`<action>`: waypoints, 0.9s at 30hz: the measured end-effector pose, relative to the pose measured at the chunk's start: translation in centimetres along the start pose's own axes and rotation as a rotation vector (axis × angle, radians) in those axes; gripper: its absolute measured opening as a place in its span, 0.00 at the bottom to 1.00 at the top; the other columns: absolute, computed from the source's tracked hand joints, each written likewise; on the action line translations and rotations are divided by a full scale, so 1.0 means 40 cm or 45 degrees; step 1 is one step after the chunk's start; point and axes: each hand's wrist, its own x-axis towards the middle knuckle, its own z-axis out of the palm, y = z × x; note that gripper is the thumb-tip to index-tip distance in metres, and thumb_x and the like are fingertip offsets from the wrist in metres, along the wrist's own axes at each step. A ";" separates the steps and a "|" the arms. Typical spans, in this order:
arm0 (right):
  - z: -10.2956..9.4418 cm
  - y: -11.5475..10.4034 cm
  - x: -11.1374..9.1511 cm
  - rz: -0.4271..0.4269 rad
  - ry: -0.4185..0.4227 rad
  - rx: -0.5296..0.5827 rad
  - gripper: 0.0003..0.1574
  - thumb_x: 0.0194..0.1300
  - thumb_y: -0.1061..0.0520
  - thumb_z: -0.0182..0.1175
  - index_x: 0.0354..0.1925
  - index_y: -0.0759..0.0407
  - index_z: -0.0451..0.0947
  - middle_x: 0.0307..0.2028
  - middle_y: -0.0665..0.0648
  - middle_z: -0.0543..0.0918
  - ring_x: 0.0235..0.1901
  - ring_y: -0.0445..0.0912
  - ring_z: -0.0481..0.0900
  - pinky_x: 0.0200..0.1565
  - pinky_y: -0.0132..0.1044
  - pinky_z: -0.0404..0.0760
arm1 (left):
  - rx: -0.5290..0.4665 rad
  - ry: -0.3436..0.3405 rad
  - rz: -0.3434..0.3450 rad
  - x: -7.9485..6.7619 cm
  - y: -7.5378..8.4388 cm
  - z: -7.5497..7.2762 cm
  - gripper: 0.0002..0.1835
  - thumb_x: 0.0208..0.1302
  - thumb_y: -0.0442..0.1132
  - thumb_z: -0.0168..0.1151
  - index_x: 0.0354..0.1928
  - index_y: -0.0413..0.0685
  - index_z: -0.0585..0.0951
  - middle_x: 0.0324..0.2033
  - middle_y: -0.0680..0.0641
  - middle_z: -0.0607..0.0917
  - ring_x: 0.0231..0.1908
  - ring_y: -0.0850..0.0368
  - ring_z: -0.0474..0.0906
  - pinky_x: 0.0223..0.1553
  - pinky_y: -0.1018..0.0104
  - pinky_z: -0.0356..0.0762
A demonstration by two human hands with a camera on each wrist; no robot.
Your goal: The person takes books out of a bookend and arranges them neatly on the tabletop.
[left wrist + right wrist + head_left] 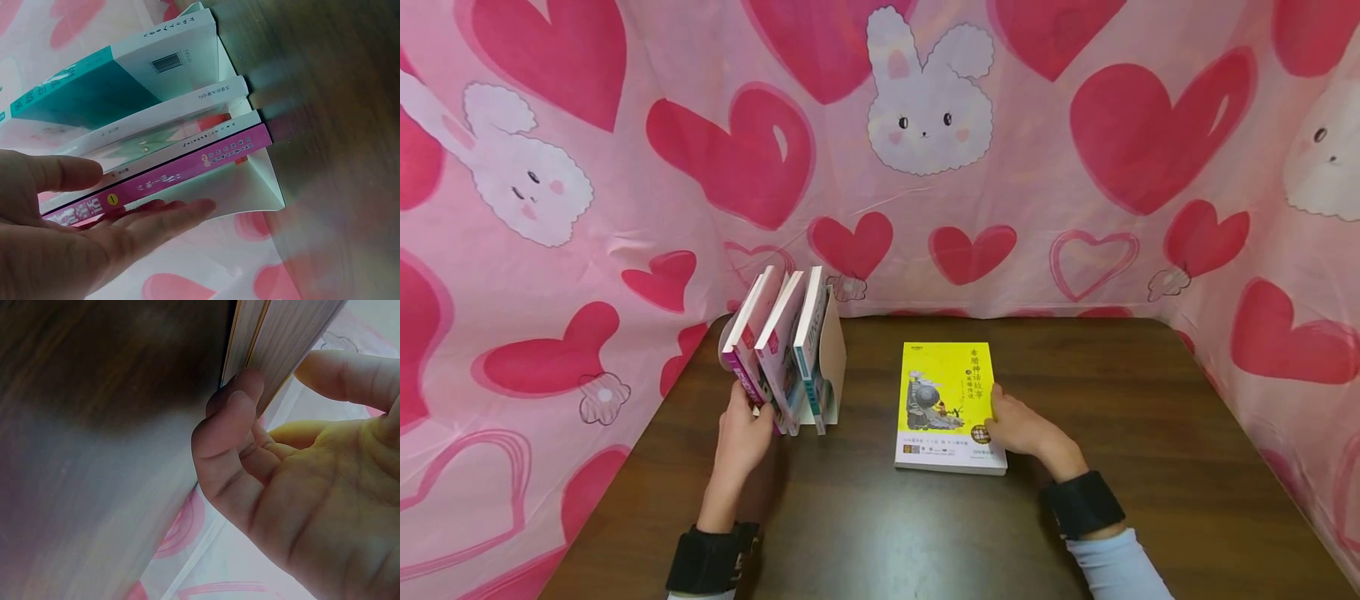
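Hands: left hand (744, 437) loosely spread at purple book (165, 181) (one of four upright), right hand (1028, 429) gripping one yellow book (946, 400).

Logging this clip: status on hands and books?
Left hand at purple book in holder. Right hand grips yellow book, cover up, at edge. Nothing seen blocking.

A tabletop nook screened off with cloth; whether it stands in a home, an office or a studio cannot be told. Pink fabric (1037, 158) printed with red hearts (1150, 150) and white rabbit faces (928, 133) hangs along the far, left and right sides of a dark wood-look table (865, 525). Upright books (781, 358) in a pale holder (832, 350) at the left and a yellow-covered book (942, 408) lying to their right suggest a study desk.
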 end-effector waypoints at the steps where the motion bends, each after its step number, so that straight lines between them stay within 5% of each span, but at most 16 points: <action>1: 0.000 0.000 -0.001 -0.001 -0.002 0.004 0.51 0.76 0.58 0.55 0.77 0.83 0.39 0.76 0.80 0.55 0.64 0.65 0.66 0.71 0.67 0.60 | -0.003 0.004 0.002 0.002 0.000 0.001 0.30 0.76 0.34 0.51 0.74 0.32 0.58 0.69 0.25 0.71 0.69 0.29 0.69 0.67 0.34 0.67; 27: 0.000 -0.001 -0.001 -0.001 0.004 -0.009 0.50 0.76 0.60 0.54 0.77 0.84 0.38 0.76 0.81 0.54 0.64 0.65 0.66 0.71 0.67 0.59 | -0.079 0.034 0.081 -0.008 -0.015 0.000 0.28 0.78 0.30 0.57 0.74 0.33 0.63 0.69 0.26 0.73 0.65 0.29 0.74 0.60 0.37 0.74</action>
